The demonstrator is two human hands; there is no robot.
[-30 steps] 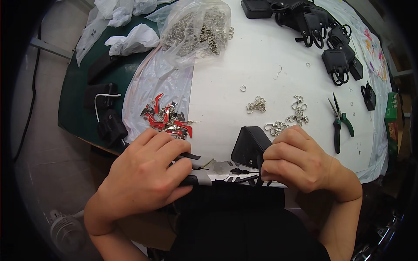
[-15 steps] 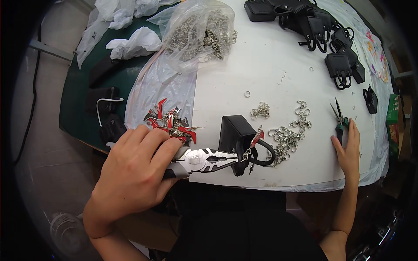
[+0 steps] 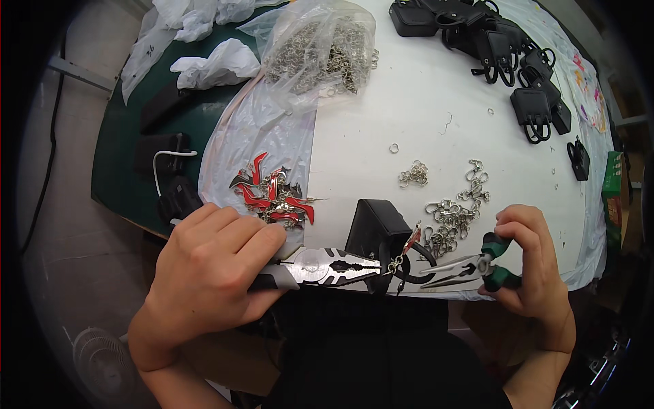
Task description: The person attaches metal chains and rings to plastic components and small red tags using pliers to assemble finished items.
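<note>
My left hand (image 3: 211, 273) is closed around the grey-and-black handles of combination pliers (image 3: 320, 266). Their jaw tips grip a small ring by a red high-heel-shoe charm (image 3: 413, 236), close to the handle of a small black case (image 3: 376, 228) at the table's front edge. In my right hand (image 3: 535, 262) are green-handled needle-nose pliers (image 3: 487, 266); their slim jaws are parted and point left toward the charm, apart from it. Whether the ring is linked to the case handle is too small to tell.
Red and black shoe charms (image 3: 272, 194) lie in a pile on plastic sheeting at left. Silver clasps (image 3: 453, 218) and a small heap of rings (image 3: 413, 174) lie beyond the case. Further back are a clear bag of hardware (image 3: 320, 54) and several black cases (image 3: 531, 105) at right.
My right hand has lifted the needle-nose pliers off the table and brought them left, jaws parted, near the charm. The left pliers, charm and case have shifted slightly nearer.
</note>
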